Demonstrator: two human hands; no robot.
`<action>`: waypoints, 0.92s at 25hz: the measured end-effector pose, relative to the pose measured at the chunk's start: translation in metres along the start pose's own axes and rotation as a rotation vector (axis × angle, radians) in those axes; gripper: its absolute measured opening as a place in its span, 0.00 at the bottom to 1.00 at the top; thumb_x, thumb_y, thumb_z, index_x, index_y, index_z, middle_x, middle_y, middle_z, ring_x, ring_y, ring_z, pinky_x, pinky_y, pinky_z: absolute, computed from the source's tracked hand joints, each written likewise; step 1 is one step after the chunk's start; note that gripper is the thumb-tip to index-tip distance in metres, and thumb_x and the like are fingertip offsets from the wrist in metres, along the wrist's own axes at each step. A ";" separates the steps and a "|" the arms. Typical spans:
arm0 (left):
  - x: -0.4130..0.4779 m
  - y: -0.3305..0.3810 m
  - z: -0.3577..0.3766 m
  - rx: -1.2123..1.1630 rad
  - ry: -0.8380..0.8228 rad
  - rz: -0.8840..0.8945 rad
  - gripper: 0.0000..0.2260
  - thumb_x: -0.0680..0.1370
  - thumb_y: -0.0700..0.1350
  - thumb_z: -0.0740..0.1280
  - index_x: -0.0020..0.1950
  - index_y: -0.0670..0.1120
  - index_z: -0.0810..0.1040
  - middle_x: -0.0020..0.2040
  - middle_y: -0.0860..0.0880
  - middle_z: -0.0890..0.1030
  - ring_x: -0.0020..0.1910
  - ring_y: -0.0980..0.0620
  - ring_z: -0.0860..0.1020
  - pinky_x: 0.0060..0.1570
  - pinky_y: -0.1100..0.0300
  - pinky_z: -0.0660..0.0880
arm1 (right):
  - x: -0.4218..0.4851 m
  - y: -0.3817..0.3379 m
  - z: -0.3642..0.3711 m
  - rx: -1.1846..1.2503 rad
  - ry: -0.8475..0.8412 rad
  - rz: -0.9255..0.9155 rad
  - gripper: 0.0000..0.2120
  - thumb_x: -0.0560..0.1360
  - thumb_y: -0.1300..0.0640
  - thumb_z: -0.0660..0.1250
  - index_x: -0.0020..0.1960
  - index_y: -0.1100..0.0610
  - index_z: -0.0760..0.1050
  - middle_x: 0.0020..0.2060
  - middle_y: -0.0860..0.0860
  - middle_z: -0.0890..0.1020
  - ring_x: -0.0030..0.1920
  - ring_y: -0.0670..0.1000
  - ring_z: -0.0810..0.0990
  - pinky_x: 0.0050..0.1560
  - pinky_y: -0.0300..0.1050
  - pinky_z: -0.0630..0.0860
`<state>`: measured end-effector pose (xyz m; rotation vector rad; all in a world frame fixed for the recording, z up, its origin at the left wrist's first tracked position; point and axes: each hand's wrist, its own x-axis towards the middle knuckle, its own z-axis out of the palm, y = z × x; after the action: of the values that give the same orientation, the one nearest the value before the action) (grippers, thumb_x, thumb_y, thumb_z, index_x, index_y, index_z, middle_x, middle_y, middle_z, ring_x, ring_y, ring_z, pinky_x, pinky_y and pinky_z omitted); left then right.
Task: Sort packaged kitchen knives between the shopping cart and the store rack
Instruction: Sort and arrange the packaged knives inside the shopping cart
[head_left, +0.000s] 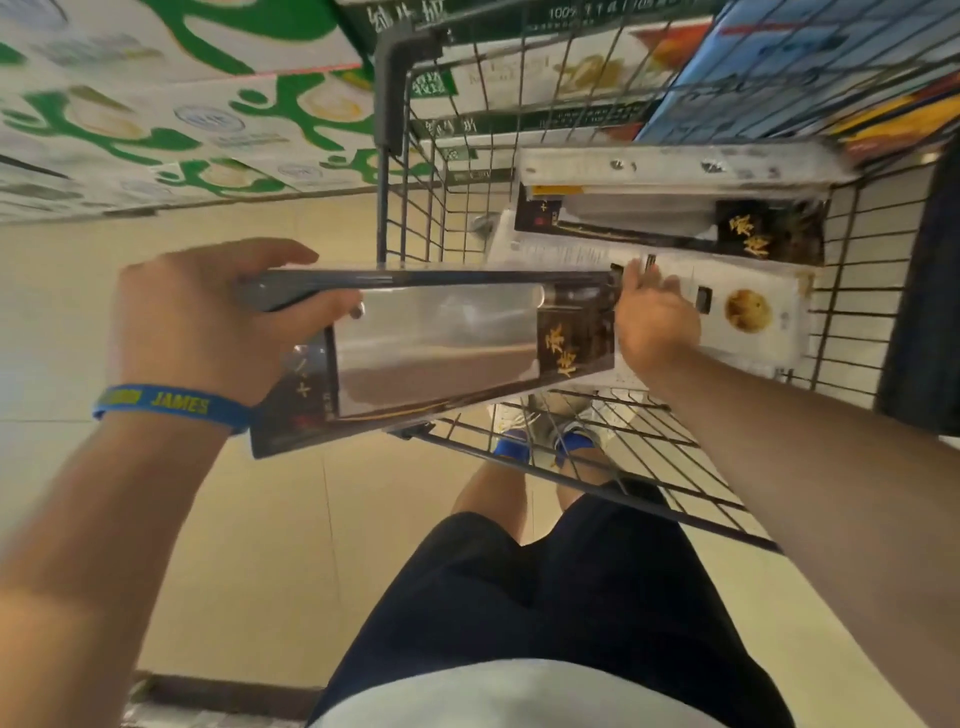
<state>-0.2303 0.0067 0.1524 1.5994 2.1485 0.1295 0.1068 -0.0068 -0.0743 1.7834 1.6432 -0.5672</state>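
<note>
A packaged cleaver (447, 348) in a black box with gold characters and a clear window hangs over the near rim of the wire shopping cart (415, 228). My left hand (208, 322) grips its left end, thumb on top and fingers curled underneath. My right hand (654, 322) is at the box's right end, fingers reaching over it; whether it holds the box is unclear. A second black knife package (758, 234) lies inside the cart, on a white box (748, 312) with a round golden picture.
Stacked green-and-white cartons (171, 114) stand left of the cart, with blue and yellow boxes (810, 67) beyond its far side. A grey metal bar (675, 166) crosses the cart. Beige floor tiles (291, 545) lie below, with my legs and shoes under the cart.
</note>
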 end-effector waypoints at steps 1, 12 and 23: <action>-0.002 0.004 -0.013 -0.026 0.011 -0.007 0.21 0.61 0.81 0.65 0.49 0.75 0.76 0.39 0.62 0.82 0.40 0.57 0.81 0.47 0.54 0.81 | -0.005 0.005 -0.008 0.072 0.030 0.063 0.30 0.77 0.59 0.71 0.76 0.59 0.65 0.66 0.62 0.77 0.64 0.63 0.78 0.47 0.53 0.77; -0.011 0.032 -0.094 -0.013 -0.030 0.068 0.27 0.61 0.81 0.63 0.54 0.71 0.74 0.42 0.56 0.84 0.41 0.48 0.83 0.48 0.46 0.81 | -0.082 0.056 -0.101 0.613 0.142 0.368 0.11 0.81 0.55 0.63 0.51 0.58 0.84 0.46 0.58 0.85 0.44 0.56 0.82 0.42 0.47 0.79; -0.040 0.064 -0.040 0.443 -0.134 0.235 0.16 0.78 0.55 0.69 0.61 0.49 0.81 0.48 0.42 0.85 0.47 0.38 0.81 0.44 0.50 0.77 | -0.107 0.020 -0.024 0.332 -0.368 0.087 0.44 0.71 0.29 0.69 0.76 0.55 0.67 0.71 0.60 0.71 0.68 0.63 0.74 0.66 0.58 0.74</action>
<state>-0.1812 -0.0020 0.2211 2.0377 1.9703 -0.3967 0.1111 -0.0655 0.0200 1.8317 1.2667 -1.1072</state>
